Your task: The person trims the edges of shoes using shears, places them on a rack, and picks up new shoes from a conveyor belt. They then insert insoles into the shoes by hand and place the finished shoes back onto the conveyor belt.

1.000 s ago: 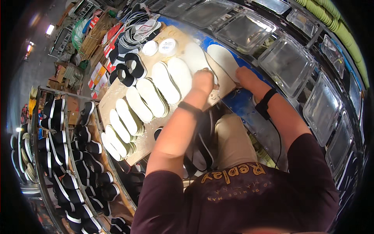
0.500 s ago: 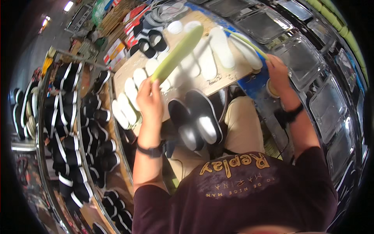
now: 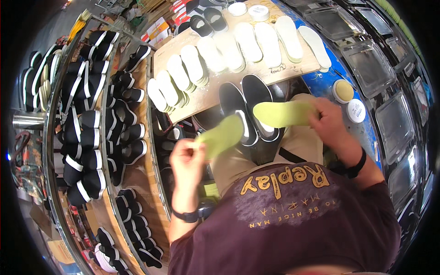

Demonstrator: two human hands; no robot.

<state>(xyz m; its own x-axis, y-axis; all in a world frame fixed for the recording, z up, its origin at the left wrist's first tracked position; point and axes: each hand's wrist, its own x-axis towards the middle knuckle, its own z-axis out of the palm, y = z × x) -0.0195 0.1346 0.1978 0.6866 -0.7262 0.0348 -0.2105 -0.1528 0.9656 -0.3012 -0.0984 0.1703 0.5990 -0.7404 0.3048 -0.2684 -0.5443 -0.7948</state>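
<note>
My left hand [image 3: 188, 158] pinches one end of a yellow-green insole [image 3: 223, 136], slightly blurred, held over my thigh. A second yellow-green insole [image 3: 280, 114] is gripped at its end by my right hand [image 3: 331, 123], and its free end overlaps the opening of a shoe. The pair of black slip-on shoes with white inner soles, the left shoe [image 3: 230, 98] and the right shoe [image 3: 255, 89], stands between my knees with toes pointing away. Both insoles lie near the shoes' heel ends.
Stacks of white insoles [image 3: 228, 54] line a wooden board [image 3: 275, 73] ahead. Black shoes [image 3: 208, 22] and round white-lidded tubs [image 3: 258, 13] sit at its far side. Racks of black shoes [image 3: 91, 119] rise at left. An open tub [image 3: 343, 90] stands right; clear plastic trays [image 3: 369, 64] lie beyond.
Both hands have come back from above the board toward my lap, bringing the two yellow-green insoles down beside the black shoes. The view has shifted, showing more of the racks.
</note>
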